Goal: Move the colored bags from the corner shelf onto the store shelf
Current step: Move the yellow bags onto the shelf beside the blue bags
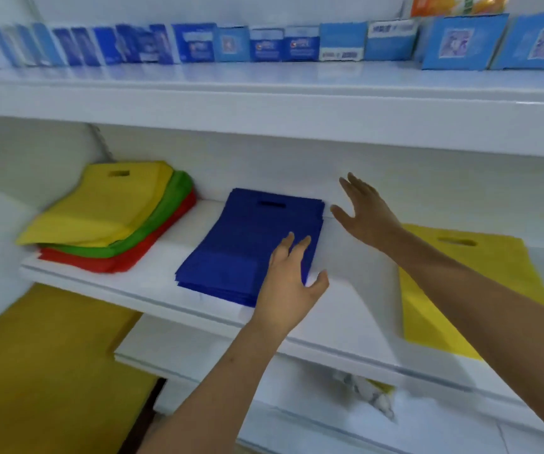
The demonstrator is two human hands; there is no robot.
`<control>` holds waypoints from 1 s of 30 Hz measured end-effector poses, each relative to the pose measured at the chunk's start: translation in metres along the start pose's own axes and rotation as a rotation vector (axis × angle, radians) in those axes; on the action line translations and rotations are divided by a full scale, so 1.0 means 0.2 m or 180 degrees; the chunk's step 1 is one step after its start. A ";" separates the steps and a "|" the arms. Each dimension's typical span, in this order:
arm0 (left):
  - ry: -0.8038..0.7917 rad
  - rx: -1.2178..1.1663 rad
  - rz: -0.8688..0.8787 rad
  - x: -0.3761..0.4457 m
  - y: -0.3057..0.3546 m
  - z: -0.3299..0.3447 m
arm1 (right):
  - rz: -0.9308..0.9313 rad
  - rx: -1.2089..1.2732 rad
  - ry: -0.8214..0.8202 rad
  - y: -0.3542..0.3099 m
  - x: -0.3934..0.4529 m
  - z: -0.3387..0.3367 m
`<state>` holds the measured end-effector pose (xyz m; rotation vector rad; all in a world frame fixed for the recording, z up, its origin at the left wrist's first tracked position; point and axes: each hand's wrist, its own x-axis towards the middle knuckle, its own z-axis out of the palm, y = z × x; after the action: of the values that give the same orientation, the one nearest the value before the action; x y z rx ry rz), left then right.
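Left hand (292,283) lies flat-fingered on the blue bag stack (251,244), right hand (367,214) splayed beside it; a careless shove could fan the stack.

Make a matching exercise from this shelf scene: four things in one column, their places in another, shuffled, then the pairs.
Things:
1. blue bags
2. lone yellow bag
3. red bags
4. blue packets

Places:
A. upper shelf
B. bottom of the corner pile
C. under the left hand
D. behind the right forearm

Pairs: 1-C, 2-D, 3-B, 4-A
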<state>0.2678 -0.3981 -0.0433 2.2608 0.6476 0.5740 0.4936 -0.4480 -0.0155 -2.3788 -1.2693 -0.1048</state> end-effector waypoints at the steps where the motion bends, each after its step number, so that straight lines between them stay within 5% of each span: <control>1: 0.0177 -0.0011 -0.0060 0.00 -0.07 -0.10 | -0.0117 0.0074 -0.0041 -0.11 0.05 0.04; 9: 0.1272 0.0106 -0.0601 -0.03 -0.75 -0.86 | -0.0919 0.0424 -0.0414 -1.01 0.45 0.53; 17: 0.1532 0.0201 -0.1281 0.06 -1.41 -1.51 | -0.1072 0.0211 -0.0580 -1.73 0.85 0.95; 30: 0.1189 0.0904 -0.1645 0.28 -1.98 -1.81 | -0.0683 -0.0632 -0.0722 -1.89 1.14 1.27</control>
<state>-0.0041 0.0660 -0.0827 2.1193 1.5262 0.6756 0.2851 0.0156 -0.0542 -2.4666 -1.6910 -0.0269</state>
